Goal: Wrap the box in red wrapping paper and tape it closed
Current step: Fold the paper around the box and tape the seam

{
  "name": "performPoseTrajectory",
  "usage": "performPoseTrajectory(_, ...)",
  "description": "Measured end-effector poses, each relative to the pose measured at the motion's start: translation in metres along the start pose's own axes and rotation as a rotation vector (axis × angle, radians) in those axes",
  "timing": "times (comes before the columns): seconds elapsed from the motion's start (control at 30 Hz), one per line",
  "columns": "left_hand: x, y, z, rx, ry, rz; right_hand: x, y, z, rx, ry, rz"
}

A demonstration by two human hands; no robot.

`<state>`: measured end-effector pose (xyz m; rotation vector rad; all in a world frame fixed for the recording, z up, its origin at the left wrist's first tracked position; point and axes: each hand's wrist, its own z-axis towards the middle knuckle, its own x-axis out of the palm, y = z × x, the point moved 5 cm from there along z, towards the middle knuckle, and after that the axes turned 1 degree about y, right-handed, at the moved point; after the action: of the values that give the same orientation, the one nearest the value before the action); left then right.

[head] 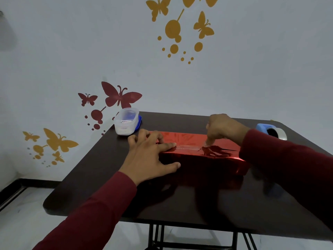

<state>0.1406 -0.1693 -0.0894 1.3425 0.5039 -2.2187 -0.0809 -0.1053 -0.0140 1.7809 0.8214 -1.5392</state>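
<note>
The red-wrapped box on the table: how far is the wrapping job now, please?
Done: red paper covers the top and near side of the box, and a strip of tape lies along the top seam. In hand: the left hand holds the box's left end, while the right hand presses fingertips on the seam. Left: probably the ends; whether they are folded cannot be seen. The tape dispenser waits behind.

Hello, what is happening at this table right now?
A person in dark red sleeves is wrapping a flat box in shiny red paper on a dark brown table. The left hand lies spread on the box's left end, holding it down. The right hand presses its fingertips onto the seam on top. A blue tape dispenser and a clear plastic container stand behind.
</note>
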Motion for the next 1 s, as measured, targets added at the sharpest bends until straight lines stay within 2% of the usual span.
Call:
performPoseTrajectory(0.17,-0.001,0.001,0.0,-0.007,0.032,-0.01,0.014,0.027,-0.011,-0.131,-0.005,0.1)
performPoseTrajectory(0.3,-0.001,0.001,-0.001,-0.006,0.044,-0.001,0.026,0.006,-0.008,-0.059,-0.032,0.166)
performPoseTrajectory(0.4,-0.002,0.0,0.001,-0.005,0.062,0.005,0.016,-0.009,-0.02,-0.045,-0.123,0.172)
performPoseTrajectory(0.5,-0.006,-0.004,0.002,-0.005,0.056,0.012,0.018,-0.008,-0.03,-0.132,-0.205,0.269)
performPoseTrajectory(0.6,-0.013,-0.017,0.003,0.015,-0.013,0.025,0.032,-0.004,-0.039,-0.231,-0.163,0.308)
performPoseTrajectory(0.73,-0.008,-0.034,0.009,0.081,0.063,0.061,0.046,-0.009,-0.047,-0.3,-0.203,0.271)
performPoseTrajectory(0.83,-0.011,-0.014,0.006,0.03,0.078,0.049,0.053,-0.01,-0.048,-0.331,-0.269,0.263)
performPoseTrajectory(1.0,-0.024,0.026,-0.012,-0.06,0.083,0.079,0.054,-0.009,-0.051,-0.355,-0.281,0.263)
